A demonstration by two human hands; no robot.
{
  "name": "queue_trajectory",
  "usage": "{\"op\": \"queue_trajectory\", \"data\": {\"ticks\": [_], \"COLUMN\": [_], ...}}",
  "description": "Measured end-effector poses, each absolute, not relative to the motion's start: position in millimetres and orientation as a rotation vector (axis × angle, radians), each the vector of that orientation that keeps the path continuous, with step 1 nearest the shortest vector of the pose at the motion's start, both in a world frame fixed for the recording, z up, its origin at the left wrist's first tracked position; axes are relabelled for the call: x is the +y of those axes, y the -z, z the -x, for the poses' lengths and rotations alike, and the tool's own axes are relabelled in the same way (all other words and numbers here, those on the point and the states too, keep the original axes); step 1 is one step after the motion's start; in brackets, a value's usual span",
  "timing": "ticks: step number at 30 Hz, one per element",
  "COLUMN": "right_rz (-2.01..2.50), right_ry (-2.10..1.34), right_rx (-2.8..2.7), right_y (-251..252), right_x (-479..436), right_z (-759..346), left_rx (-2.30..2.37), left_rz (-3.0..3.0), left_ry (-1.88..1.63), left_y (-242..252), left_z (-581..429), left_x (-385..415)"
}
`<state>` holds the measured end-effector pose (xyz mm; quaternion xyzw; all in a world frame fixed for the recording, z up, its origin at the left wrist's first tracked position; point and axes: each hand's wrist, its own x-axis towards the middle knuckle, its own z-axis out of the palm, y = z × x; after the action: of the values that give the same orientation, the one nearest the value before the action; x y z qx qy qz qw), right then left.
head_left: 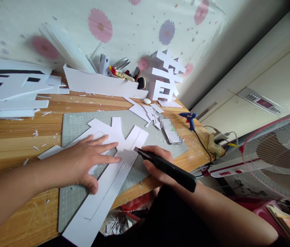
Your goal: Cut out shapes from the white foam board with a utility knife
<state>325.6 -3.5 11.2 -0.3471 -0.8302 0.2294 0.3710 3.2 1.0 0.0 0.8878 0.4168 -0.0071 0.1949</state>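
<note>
My left hand (88,157) lies flat with fingers spread on a white foam board cut-out (114,161) with pencilled outlines. The board rests on a grey cutting mat (75,125) on the wooden desk (11,137). My right hand (157,164) is wrapped round a black utility knife (168,168). The knife tip touches the board's right edge, just right of my left fingertips.
A phone (172,133) and white offcuts (147,113) lie on the mat's far right. A blue glue gun (189,118), a standing white character (167,77), a tool tray (101,84), stacked boards (11,89) and a fan (278,154) surround the work.
</note>
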Motion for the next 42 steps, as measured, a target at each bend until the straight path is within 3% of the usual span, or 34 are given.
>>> {"op": "queue_trajectory", "data": {"ticks": [42], "right_rz": [0.898], "right_ry": [-0.625], "right_rx": [-2.389], "right_y": [-23], "right_x": [0], "right_z": [-326], "left_rx": [1.24], "left_rz": [-2.43], "left_ry": [0.139], "left_y": [-18], "left_z": [-16], "left_x": [-2]}}
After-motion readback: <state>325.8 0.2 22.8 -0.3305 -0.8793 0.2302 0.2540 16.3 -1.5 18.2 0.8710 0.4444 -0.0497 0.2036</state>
